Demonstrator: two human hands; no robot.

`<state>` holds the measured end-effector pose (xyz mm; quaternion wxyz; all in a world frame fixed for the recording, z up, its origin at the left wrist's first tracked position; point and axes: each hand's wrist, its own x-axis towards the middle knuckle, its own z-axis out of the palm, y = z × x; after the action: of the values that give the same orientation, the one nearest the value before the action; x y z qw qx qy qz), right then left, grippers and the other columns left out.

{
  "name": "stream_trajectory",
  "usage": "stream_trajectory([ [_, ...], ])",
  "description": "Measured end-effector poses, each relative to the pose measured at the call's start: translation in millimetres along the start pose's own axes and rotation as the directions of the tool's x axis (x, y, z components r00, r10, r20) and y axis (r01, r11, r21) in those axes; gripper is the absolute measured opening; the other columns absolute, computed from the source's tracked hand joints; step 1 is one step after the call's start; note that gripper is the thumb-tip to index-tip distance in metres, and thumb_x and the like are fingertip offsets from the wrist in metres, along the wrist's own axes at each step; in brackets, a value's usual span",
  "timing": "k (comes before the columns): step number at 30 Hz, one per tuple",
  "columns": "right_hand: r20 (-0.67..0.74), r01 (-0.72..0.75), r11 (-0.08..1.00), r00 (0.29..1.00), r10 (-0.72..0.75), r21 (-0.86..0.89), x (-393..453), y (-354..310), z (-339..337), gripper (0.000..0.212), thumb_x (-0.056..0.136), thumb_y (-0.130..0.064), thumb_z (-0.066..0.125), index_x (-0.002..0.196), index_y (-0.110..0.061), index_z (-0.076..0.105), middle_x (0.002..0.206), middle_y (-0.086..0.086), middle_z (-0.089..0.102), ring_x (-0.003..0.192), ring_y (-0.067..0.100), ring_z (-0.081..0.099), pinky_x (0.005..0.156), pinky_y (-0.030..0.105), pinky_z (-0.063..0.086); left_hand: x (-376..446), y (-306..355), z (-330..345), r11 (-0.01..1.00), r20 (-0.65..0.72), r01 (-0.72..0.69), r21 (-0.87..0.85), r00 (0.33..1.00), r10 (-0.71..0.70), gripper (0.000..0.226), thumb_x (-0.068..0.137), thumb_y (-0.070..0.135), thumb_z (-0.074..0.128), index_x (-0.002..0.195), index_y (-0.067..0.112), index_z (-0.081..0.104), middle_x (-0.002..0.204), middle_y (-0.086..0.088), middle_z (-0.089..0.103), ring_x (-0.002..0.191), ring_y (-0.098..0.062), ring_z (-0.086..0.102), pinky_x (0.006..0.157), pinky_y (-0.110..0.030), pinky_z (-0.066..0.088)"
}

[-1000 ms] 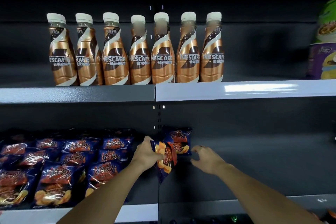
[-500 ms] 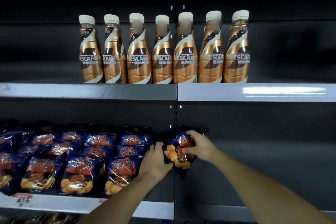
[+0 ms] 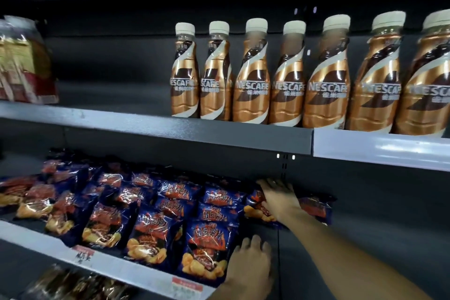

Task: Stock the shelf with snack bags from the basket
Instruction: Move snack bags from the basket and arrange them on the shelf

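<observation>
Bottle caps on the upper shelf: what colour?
Off-white caps on the copper-brown bottles, seen in the head view.

Above the grey shelf (image 3: 155, 122) you see copper-and-brown bottles (image 3: 250, 85) with white swirls and caps; below it, navy snack bags (image 3: 155, 234) printed red-orange.

Upper shelf (image 3: 170, 126): row of bottles (image 3: 287, 75) on it toward the right; wrapped pack (image 3: 24, 61) at far left, well apart from bottles.
Lower shelf (image 3: 136, 273): snack bags (image 3: 151, 231) in rows front to back, filling left and middle.
Right hand (image 3: 280, 198): on the rightmost bag (image 3: 314, 207), behind the left hand.
Left hand (image 3: 250, 265): at front edge, just right of the front bag (image 3: 207, 251).
Price tags (image 3: 186, 286): on lower shelf's front strip.
</observation>
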<state>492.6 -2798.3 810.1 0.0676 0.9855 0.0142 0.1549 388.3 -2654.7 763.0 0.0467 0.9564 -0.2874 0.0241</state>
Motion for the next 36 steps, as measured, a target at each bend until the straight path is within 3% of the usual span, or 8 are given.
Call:
stream_trajectory([
  [4, 0.054, 0.01, 0.999, 0.999, -0.008, -0.031, 6.6, 2.4, 18.0, 0.072, 0.088, -0.038, 0.063, 0.15, -0.026, 0.03, 0.15, -0.001, 0.038, 0.139, 0.024, 0.032, 0.115, 0.041, 0.023, 10.8, -5.7, -2.3, 1.0, 0.002, -0.029, -0.006, 1.0, 0.029, 0.052, 0.091, 0.024, 0.056, 0.137, 0.005, 0.039, 0.137, -0.017, 0.036, 0.126, -0.038, 0.035, 0.103, -0.048, 0.035],
  [12, -0.005, 0.012, 1.0, 1.0, -0.011, 0.014, 8.8, 3.4, 36.2, 0.072, 0.089, -0.029, 0.063, 0.152, -0.024, 0.028, 0.151, 0.003, 0.036, 0.141, 0.027, 0.028, 0.118, 0.04, 0.017, 27.6, -13.0, 4.6, 0.999, -0.02, -0.04, -0.016, 0.999, 0.04, 0.049, 0.091, 0.026, 0.056, 0.133, 0.006, 0.041, 0.134, -0.016, 0.039, 0.124, -0.036, 0.038, 0.103, -0.046, 0.035],
  [17, -0.015, 0.025, 0.996, 1.0, -0.023, 0.089, -15.0, 9.8, 22.5, 0.079, 0.088, -0.037, 0.065, 0.154, -0.027, 0.022, 0.156, 0.004, 0.027, 0.142, 0.031, 0.025, 0.12, 0.045, 0.017, 34.7, -8.6, 1.5, 0.999, -0.118, -0.012, -0.033, 0.993, 0.008, 0.048, 0.092, 0.026, 0.053, 0.135, 0.01, 0.038, 0.134, -0.012, 0.042, 0.123, -0.03, 0.041, 0.102, -0.04, 0.039],
  [21, 0.054, -0.103, 0.967, 0.994, 0.093, 0.233, -57.0, 13.6, -2.5, 0.059, 0.094, -0.028, 0.058, 0.148, -0.024, 0.034, 0.146, 0.005, 0.041, 0.132, 0.027, 0.039, 0.104, 0.041, 0.04, 38.2, 0.7, -5.6, 0.998, -0.159, -0.006, -0.063, 0.987, -0.004, 0.047, 0.093, 0.028, 0.049, 0.135, 0.013, 0.037, 0.136, -0.009, 0.043, 0.125, -0.026, 0.043, 0.099, -0.037, 0.04],
  [26, 0.139, -0.222, 0.951, 0.971, 0.195, 0.216, -118.8, 22.9, -29.2, 0.05, 0.09, -0.016, 0.056, 0.138, -0.017, 0.043, 0.136, 0.008, 0.049, 0.123, 0.028, 0.049, 0.084, 0.038, 0.047, 33.1, 31.4, -16.9, 0.994, -0.152, -0.064, -0.093, 0.987, 0.05, 0.05, 0.09, 0.026, 0.053, 0.135, 0.013, 0.037, 0.136, -0.01, 0.044, 0.124, -0.027, 0.045, 0.097, -0.037, 0.042],
  [30, 0.124, -0.352, 0.923, 0.934, 0.335, 0.154, -169.4, 36.1, -46.4, 0.048, 0.088, -0.01, 0.054, 0.134, -0.015, 0.045, 0.133, 0.009, 0.052, 0.121, 0.031, 0.049, 0.085, 0.039, 0.046, 22.5, 72.8, -26.1, 0.977, -0.156, -0.17, -0.128, 0.976, 0.15, 0.049, 0.087, 0.021, 0.058, 0.132, 0.012, 0.039, 0.132, -0.009, 0.046, 0.12, -0.029, 0.048, 0.091, -0.039, 0.044],
  [33, 0.089, -0.446, 0.886, 0.895, 0.438, 0.122, -213.3, 53.3, -53.6, 0.046, 0.091, -0.017, 0.054, 0.136, -0.016, 0.044, 0.133, 0.007, 0.053, 0.124, 0.029, 0.047, 0.088, 0.04, 0.048, 6.1, 111.8, -24.3, 0.956, -0.16, -0.268, -0.118, 0.955, 0.248, 0.046, 0.087, 0.013, 0.057, 0.131, 0.01, 0.04, 0.131, -0.011, 0.046, 0.119, -0.031, 0.049, 0.087, -0.041, 0.044],
  [36, 0.061, -0.512, 0.854, 0.859, 0.508, 0.097, -265.1, 77.3, -64.6, 0.049, 0.095, -0.027, 0.054, 0.141, -0.017, 0.041, 0.136, 0.007, 0.052, 0.128, 0.028, 0.045, 0.094, 0.041, 0.047, -12.3, 158.2, -20.0, 0.93, -0.179, -0.35, -0.112, 0.928, 0.327, 0.047, 0.093, 0.022, 0.056, 0.135, 0.011, 0.038, 0.132, -0.009, 0.046, 0.122, -0.03, 0.047, 0.089, -0.04, 0.045],
])
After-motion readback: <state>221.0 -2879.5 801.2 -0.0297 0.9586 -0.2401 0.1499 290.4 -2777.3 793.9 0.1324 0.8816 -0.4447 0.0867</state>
